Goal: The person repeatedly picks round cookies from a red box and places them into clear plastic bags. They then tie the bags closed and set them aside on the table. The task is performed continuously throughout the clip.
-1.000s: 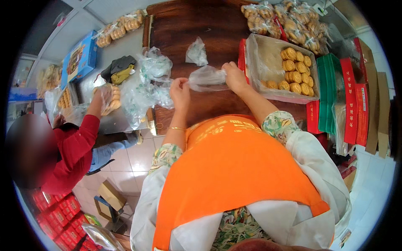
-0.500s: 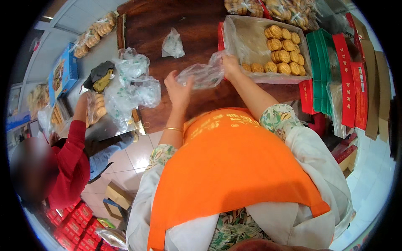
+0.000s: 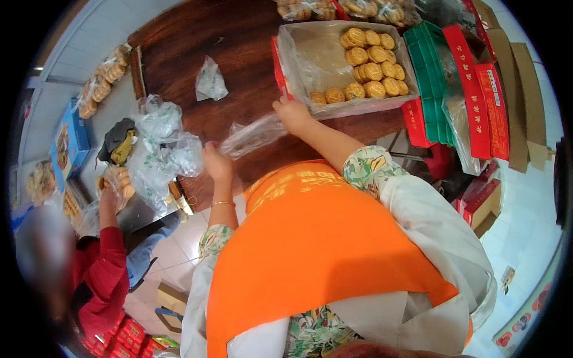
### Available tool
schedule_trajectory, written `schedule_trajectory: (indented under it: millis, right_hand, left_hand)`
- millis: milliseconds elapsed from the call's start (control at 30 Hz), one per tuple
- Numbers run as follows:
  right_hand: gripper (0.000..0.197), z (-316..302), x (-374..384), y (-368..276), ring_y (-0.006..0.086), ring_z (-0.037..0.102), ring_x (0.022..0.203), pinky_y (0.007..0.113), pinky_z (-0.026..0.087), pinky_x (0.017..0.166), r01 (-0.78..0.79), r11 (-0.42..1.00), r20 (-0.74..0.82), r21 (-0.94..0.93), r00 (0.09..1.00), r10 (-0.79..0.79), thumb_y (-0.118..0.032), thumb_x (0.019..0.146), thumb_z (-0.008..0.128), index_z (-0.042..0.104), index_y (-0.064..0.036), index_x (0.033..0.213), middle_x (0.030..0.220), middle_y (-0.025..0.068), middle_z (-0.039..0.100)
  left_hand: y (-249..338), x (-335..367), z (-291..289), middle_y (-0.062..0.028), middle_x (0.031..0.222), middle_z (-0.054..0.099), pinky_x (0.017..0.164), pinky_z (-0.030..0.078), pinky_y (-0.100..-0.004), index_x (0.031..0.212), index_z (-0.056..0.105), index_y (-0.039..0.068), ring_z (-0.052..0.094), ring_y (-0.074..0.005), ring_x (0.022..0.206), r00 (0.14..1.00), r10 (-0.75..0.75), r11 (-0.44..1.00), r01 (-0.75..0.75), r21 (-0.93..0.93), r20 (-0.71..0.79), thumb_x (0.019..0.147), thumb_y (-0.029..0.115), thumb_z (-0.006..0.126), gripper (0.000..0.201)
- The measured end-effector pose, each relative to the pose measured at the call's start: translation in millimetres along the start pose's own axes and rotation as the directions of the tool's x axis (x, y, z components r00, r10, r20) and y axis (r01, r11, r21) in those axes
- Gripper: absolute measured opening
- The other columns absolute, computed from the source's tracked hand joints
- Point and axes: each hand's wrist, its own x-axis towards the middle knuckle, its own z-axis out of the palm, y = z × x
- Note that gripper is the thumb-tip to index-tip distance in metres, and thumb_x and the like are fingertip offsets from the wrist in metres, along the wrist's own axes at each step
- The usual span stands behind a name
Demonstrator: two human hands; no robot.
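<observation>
A clear plastic bag (image 3: 253, 137) is stretched low over the dark wooden table between my two hands. My right hand (image 3: 292, 115) grips its right end, just left of a lined box (image 3: 304, 59) of round golden pastries (image 3: 373, 72). At the bag's other end, my left hand (image 3: 218, 164) has its fingers closed on the edge, beside a heap of crumpled plastic bags (image 3: 164, 140). The bag looks flat, with nothing visible inside. Farther back on the table lies a small crumpled plastic piece (image 3: 210, 80).
Green trays (image 3: 428, 83) and red boxes (image 3: 465, 89) stand at the right. Bagged pastries (image 3: 307, 9) lie along the far edge. At the left, a co-worker in a red sleeve (image 3: 106, 262) reaches toward bagged pastries (image 3: 122, 182) beside dark cloths (image 3: 116, 140).
My hands have moved apart and lower, drawing the bag straighter. My left hand, spread before, now closes at the bag's end. The whole view has shifted somewhat.
</observation>
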Motion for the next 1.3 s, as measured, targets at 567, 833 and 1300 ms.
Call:
schedule_trajectory:
  millis: [567, 833, 1300]
  right_hand:
    - [0.057, -71.9, -8.5, 224.9, 0.0361, 0.057, 0.104, 0.041, 0.047, 0.089, -0.028, 0.969, 0.426, -0.244, 0.895, 0.133, -0.022, 0.066, 0.075, 0.057, -0.0031, 0.117, 0.108, 0.0214, 0.061]
    - [0.059, -93.1, 4.3, 220.0, 0.0374, 0.054, 0.107, 0.041, 0.046, 0.09, 0.097, 0.969, 0.516, -0.226, 0.856, 0.034, -0.027, 0.065, 0.078, 0.056, -0.0005, 0.113, 0.116, 0.0219, 0.055]
    - [0.059, -141.8, -45.2, 198.8, 0.0387, 0.054, 0.103, 0.041, 0.045, 0.088, 0.374, 0.926, 0.131, -0.056, 0.922, -0.365, -0.019, 0.071, 0.075, 0.049, -0.0073, 0.123, 0.11, 0.0202, 0.055]
  left_hand:
    - [-9.8, -28.8, 98.4, -0.0113, 0.088, 0.062, 0.061, 0.05, -0.0309, 0.103, 0.053, -0.006, 0.059, -0.0164, 0.075, 0.781, -0.596, 0.468, 0.528, -0.709, 0.188, 0.076, 0.014, 0.073, 0.039]
    - [-11.3, -46.3, 118.5, -0.0109, 0.092, 0.061, 0.062, 0.048, -0.0315, 0.099, 0.052, -0.006, 0.058, -0.0153, 0.077, 0.73, -0.673, 0.396, 0.489, -0.777, 0.116, 0.077, 0.012, 0.069, 0.034]
    - [-3.6, -57.2, 137.3, -0.0076, 0.075, 0.059, 0.042, 0.041, -0.0276, 0.093, 0.054, -0.001, 0.054, -0.0137, 0.055, 0.721, -0.688, 0.509, 0.394, -0.765, -0.086, 0.079, 0.013, 0.067, 0.024]
